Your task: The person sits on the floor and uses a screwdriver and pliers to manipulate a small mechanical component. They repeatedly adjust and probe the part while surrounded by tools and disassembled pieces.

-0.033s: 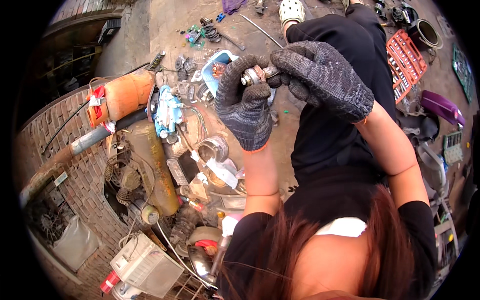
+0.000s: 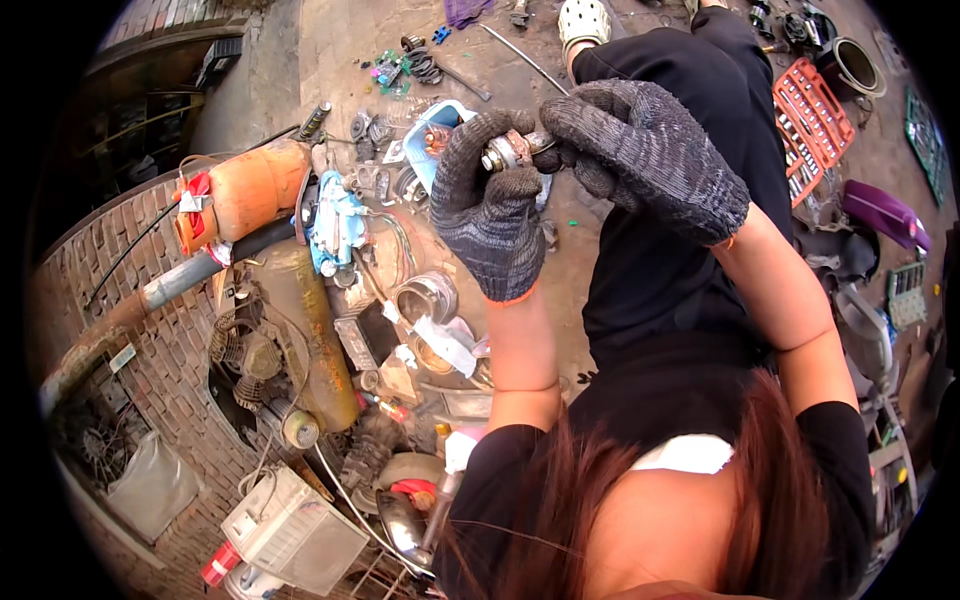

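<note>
Both my hands wear dark grey knit gloves with orange cuffs and meet around a small metal part with a shaft and rings (image 2: pixel 511 152). My left hand (image 2: pixel 490 215) pinches its ringed end between thumb and forefinger, so the silvery tip shows at the left. The fingers of my right hand (image 2: pixel 645 150) close on the other end of the shaft and cover it. The part's exact kind cannot be made out. Just beyond my left hand, a light blue plastic basin (image 2: pixel 415 150) stands on the ground with copper-coloured pieces inside.
Metal scrap and small parts lie to the left, beside a yellowish gas cylinder (image 2: pixel 318 340) and an orange tank (image 2: pixel 245 195). A thin metal rod (image 2: pixel 522 58) lies ahead. An orange socket-set case (image 2: pixel 812 128) and a purple casing (image 2: pixel 885 214) are at the right.
</note>
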